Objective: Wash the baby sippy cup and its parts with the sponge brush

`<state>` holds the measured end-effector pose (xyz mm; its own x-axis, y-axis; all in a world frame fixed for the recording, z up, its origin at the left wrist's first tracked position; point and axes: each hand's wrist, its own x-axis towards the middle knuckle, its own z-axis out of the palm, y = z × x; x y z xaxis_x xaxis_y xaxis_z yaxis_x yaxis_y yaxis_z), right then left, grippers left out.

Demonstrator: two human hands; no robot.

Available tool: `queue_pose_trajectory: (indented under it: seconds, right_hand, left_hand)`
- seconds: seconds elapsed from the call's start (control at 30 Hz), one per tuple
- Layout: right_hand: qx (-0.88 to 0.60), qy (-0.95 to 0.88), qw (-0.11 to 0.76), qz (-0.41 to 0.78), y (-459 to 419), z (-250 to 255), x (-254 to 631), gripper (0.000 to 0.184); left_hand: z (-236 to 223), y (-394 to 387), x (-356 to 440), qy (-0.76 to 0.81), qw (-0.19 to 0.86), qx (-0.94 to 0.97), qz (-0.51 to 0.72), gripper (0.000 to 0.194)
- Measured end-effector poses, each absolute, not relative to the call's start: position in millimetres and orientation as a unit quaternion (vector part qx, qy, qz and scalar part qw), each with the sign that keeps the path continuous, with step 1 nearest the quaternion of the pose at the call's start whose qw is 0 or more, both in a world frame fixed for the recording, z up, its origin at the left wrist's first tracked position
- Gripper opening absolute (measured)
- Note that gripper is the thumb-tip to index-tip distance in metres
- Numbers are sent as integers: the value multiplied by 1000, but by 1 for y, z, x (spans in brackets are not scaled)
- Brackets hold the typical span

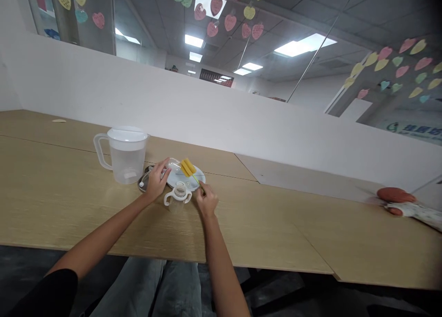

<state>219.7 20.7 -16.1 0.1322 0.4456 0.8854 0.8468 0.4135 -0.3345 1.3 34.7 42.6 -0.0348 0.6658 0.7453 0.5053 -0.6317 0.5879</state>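
My right hand is closed around the thin green handle of a sponge brush, whose yellow head points up and away from me. My left hand grips a clear, rounded plastic cover over the left side of a pale plate. The brush head is just right of this cover; whether they touch I cannot tell. Between my hands, nearer to me, a clear bottle with a white collar and two white handles stands upright. Partly hidden behind my left hand is a dark round dish with small white parts.
A lidded clear pitcher with liquid stands left of my left hand, its handle facing left. Behind the wooden table runs a low white wall topped by glass. Orange and white items lie at the far right.
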Motion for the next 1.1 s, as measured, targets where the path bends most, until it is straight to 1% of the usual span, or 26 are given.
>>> queue_pose_trajectory:
  seconds: [0.13, 0.23, 0.3, 0.4, 0.5, 0.57, 0.7, 0.87, 0.97, 1.1]
  right_hand:
    - [-466, -653, 557, -214, 17, -15, 223, 31]
    - [-453, -667, 546, -226, 17, -16, 225, 30]
    - [-439, -671, 547, -241, 16, -16, 226, 29]
    - [-399, -665, 568, -276, 16, -14, 227, 27]
    - [-372, -670, 573, -292, 16, -13, 226, 26]
    - [-367, -678, 565, -292, 15, -13, 226, 26]
    - [-385, -679, 549, -300, 15, -16, 228, 26]
    - [-399, -687, 531, -296, 16, -18, 228, 27]
    - [-393, -697, 527, -287, 17, -19, 227, 28]
    - [-398, -700, 525, -276, 17, -19, 226, 29]
  left_hand:
    - [37, 32, 5, 432, 114, 644, 621, 45]
    - [37, 32, 7, 425, 141, 639, 626, 49]
    - [39, 31, 6, 409, 138, 654, 621, 51]
    - [40, 29, 5, 389, 104, 682, 610, 51]
    - [40, 28, 4, 368, 78, 718, 585, 50]
    - [39, 27, 5, 344, 83, 747, 563, 48]
    - [37, 24, 6, 321, 124, 765, 544, 46]
    - [35, 26, 5, 327, 171, 741, 561, 41]
    - [34, 28, 4, 322, 170, 744, 560, 38]
    - [33, 28, 4, 309, 139, 763, 550, 35]
